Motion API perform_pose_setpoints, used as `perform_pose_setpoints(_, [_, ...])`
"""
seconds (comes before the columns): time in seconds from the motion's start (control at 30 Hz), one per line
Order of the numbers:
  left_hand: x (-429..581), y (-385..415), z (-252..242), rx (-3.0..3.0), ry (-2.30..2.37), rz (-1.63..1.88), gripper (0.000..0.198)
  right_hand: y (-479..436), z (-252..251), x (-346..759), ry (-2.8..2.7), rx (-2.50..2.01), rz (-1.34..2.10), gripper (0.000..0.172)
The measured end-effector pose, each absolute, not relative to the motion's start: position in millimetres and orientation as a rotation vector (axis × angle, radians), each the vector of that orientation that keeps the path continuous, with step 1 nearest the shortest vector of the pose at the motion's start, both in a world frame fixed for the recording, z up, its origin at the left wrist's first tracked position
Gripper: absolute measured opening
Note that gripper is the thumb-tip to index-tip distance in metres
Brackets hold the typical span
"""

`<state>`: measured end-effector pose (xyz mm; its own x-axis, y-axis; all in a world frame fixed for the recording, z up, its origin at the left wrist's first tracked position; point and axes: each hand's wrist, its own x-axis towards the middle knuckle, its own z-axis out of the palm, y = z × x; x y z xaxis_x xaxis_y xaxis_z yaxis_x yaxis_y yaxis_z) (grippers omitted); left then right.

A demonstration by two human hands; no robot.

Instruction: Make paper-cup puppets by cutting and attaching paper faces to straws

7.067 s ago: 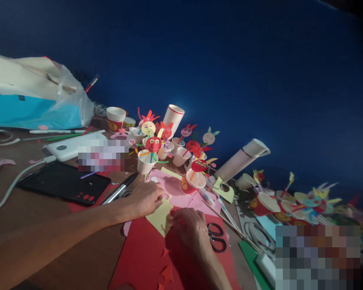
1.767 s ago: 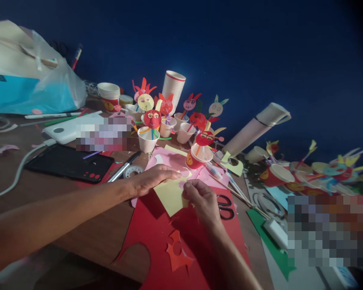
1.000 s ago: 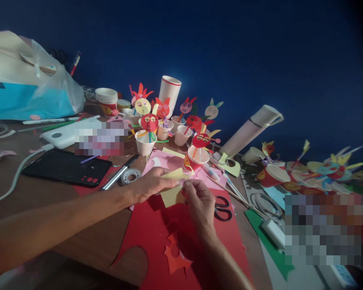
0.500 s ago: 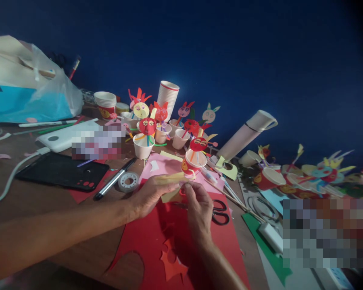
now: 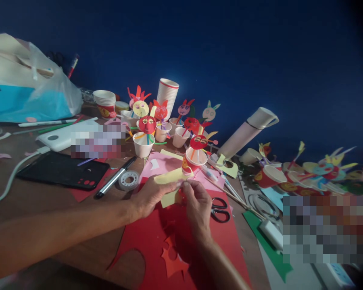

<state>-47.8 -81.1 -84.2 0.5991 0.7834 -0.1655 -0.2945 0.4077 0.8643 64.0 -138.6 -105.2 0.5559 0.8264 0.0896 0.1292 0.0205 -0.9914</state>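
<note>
My left hand (image 5: 149,196) and my right hand (image 5: 196,203) are both closed on a yellow paper piece (image 5: 169,181), held a little above a red paper sheet (image 5: 157,249) on the wooden table. The left fingers hold its left side. The right fingertips pinch its right edge, where something small and pinkish shows that I cannot make out. Black-handled scissors (image 5: 220,209) lie just right of my right hand. A red cut-out scrap (image 5: 173,262) lies on the red sheet below my hands.
Paper cups with paper faces on sticks (image 5: 147,133) crowd the table behind my hands, beside a cup stack (image 5: 167,93). A tape roll (image 5: 128,180), black marker (image 5: 115,182), dark tablet (image 5: 63,171), plastic bag (image 5: 27,92) lie left. A white cylinder (image 5: 248,131) lies right.
The yellow paper lay flat on the red sheet under my left hand; both hands have since lifted it off the sheet and hold it between them. The view has shifted slightly.
</note>
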Motion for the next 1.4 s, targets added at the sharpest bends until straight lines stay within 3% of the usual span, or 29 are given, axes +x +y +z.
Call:
perform_pose_setpoints(0.47, [-48,-79,-85,0.885,0.655,0.762,0.033,-138,-101,61,-0.898,-1.456,0.745,0.020])
perform_pose_setpoints(0.63, [-55,-69,-77,0.911,0.682,0.789,0.028,-142,-82,90,-1.066,-1.445,0.897,0.032])
perform_pose_setpoints(0.9, [-67,-52,-70,0.870,0.725,0.917,0.031,-173,-54,190,-1.772,-2.234,0.467,0.020])
perform_pose_setpoints(1.1, [-73,-39,-59,0.848,0.669,0.983,0.031,-187,-61,193,-2.041,-2.182,0.471,0.035])
perform_pose_setpoints(1.4, [-70,-39,-64,0.767,0.704,0.940,0.023,-188,-84,186,-2.377,-2.073,-0.068,0.035])
